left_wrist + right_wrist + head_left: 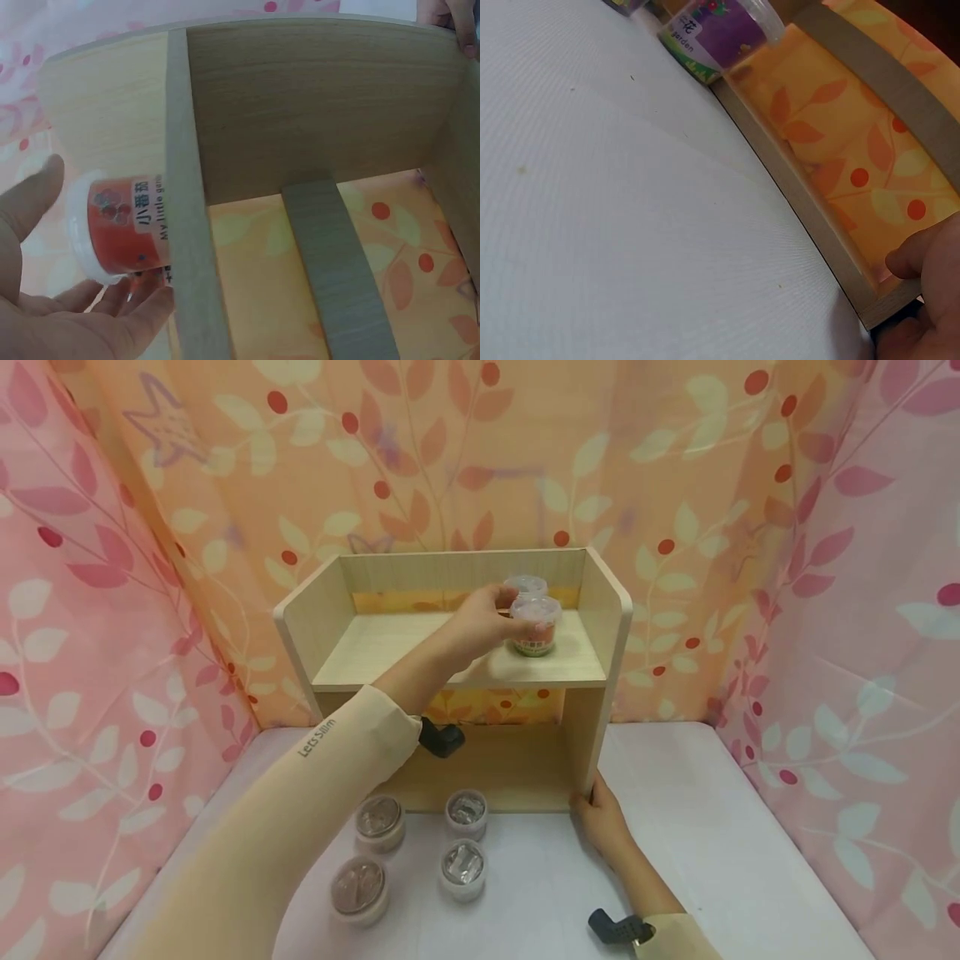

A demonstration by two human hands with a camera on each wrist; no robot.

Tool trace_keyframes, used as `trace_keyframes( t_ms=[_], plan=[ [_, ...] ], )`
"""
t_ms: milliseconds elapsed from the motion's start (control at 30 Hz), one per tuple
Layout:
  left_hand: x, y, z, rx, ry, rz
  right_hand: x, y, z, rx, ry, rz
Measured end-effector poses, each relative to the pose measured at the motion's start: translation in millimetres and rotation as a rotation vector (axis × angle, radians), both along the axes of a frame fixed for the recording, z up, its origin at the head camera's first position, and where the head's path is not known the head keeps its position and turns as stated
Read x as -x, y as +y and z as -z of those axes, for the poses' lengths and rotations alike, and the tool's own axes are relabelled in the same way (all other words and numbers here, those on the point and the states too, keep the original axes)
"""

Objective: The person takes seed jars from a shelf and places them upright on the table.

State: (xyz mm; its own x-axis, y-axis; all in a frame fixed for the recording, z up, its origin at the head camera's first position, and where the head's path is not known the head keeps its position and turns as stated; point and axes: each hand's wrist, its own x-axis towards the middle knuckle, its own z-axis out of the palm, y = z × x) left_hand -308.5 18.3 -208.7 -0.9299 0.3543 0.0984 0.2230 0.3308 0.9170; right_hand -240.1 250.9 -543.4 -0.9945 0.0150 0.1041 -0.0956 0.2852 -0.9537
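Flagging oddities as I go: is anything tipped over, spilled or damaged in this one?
Nothing stands out. The four tubs on the table stand upright, the two shelf tubs look level, and no spill or breakage shows.

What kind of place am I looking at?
Probably a curtained-off tabletop work booth: leaf-print curtains hang on three sides around a white table bearing a wooden shelf.

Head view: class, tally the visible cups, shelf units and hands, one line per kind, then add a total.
Cups: 6
Shelf unit: 1
Hands: 2
Total: 9
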Motion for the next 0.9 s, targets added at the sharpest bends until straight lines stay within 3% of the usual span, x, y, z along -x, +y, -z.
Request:
trace_keyframes(
  t_ms=[367,700,900],
  plan=[
    [2.9,11,9.9,0.050,0.093,-0.076,0.9,6,-0.2,-0.001,0.009,-0.001],
    [5.8,10,16.7,0.022,0.134,-0.054,1.3,1,3.8,0.047,0.008,-0.013],
    [3.7,8,18.1,-0.003,0.113,-0.057,3.7,0,5.4,0.035,0.023,-0.018]
  ],
)
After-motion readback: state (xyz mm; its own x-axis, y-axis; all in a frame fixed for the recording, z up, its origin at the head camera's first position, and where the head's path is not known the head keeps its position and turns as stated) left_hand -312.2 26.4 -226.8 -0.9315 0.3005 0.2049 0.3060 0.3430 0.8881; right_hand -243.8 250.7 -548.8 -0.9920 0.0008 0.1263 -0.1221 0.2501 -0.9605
